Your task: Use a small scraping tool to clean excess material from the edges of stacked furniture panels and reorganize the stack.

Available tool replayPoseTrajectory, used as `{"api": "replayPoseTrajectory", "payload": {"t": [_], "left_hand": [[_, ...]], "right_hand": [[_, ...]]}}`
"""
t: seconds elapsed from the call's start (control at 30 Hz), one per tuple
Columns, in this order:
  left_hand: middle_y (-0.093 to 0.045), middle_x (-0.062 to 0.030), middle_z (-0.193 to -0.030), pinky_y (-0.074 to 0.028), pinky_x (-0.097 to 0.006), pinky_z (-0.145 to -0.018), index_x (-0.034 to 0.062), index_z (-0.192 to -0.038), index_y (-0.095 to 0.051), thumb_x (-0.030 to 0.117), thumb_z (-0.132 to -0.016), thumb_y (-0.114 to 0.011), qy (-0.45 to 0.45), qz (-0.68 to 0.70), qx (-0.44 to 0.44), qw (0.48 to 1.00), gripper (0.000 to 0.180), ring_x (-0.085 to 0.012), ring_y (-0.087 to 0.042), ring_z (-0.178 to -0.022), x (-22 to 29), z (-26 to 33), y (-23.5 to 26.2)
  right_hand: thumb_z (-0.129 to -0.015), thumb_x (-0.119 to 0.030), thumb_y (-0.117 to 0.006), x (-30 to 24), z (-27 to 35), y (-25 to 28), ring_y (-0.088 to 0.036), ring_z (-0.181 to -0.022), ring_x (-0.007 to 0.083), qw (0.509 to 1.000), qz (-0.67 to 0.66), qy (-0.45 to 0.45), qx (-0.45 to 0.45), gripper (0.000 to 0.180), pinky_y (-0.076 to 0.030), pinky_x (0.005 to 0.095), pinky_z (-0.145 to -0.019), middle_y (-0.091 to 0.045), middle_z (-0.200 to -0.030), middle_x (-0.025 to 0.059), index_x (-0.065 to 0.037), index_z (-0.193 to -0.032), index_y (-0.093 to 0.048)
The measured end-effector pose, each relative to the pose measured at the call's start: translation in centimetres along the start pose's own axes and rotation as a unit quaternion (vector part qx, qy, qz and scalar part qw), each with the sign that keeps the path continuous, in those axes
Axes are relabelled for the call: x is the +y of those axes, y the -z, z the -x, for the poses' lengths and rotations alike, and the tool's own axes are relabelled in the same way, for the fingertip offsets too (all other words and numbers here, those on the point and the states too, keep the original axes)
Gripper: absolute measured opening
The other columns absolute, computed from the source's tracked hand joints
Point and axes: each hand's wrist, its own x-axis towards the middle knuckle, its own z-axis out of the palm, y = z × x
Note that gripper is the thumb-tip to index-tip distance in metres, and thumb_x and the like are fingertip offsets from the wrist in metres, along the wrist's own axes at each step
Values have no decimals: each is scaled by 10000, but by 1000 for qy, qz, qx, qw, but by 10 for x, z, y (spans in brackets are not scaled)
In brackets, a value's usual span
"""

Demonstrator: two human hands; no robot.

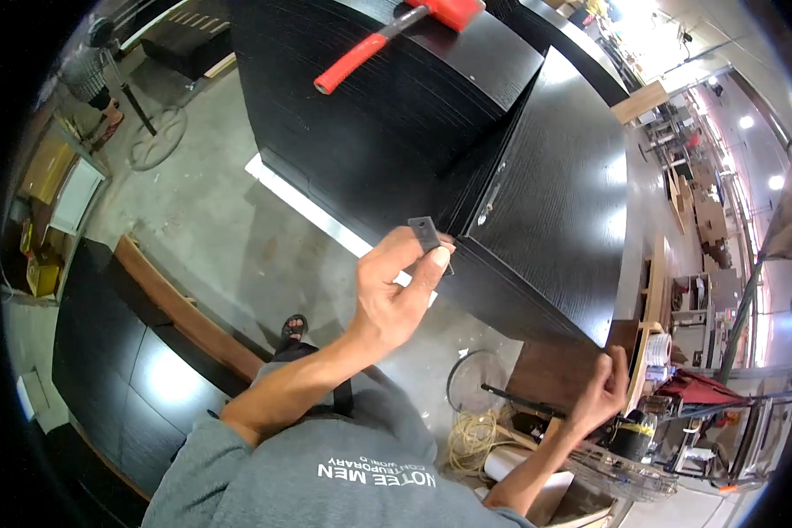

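Note:
Between the thumb and fingers of my left hand [387,290] is a small dark flat metal plate [423,233] with holes in it. It is held up just beside the near corner of a black wood-grain cabinet [361,150]. A black door panel [554,176] stands at an angle to the cabinet, a dark gap between them, with a pale scuffed patch on its near edge. At this panel's lower right corner is my right hand [600,393], its fingers bent and closed on the corner. Part of that grip is hidden.
A red mallet [352,63] lies on the cabinet. Black panels [141,361] lie at the lower left beside a brown board [176,299]. Coiled yellowish cord [475,440] and a wire fan guard [625,471] are at the lower right. Another person [88,75] stands far left.

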Motion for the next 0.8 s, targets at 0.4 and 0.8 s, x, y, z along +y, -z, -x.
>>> {"api": "replayPoseTrajectory", "payload": {"t": [0.4, 0.8], "left_hand": [[-601, 22, -737, -423, -186, -509, -5, -1103, -674, 187, -951, -628, 166, 71, 111, 977, 249, -23, -520, -593, 18, 12, -23], [-579, 29, -771, -384, -210, -604, -19, -1122, -674, 219, -974, -607, 87, -51, 155, 983, 288, -42, -472, -681, 8, 9, -63]], "right_hand": [[-897, -189, -671, -163, -115, -138, -595, -1061, 301, 815, -148, 455, -327, 328, -470, 381, -927, -659, -1090, 173, 25, -1145, -662], [-912, -190, -624, -155, -102, -185, -542, -1065, 327, 743, -173, 551, -340, 330, -454, 417, -959, -565, -1140, 178, 31, -1157, -629]]}}
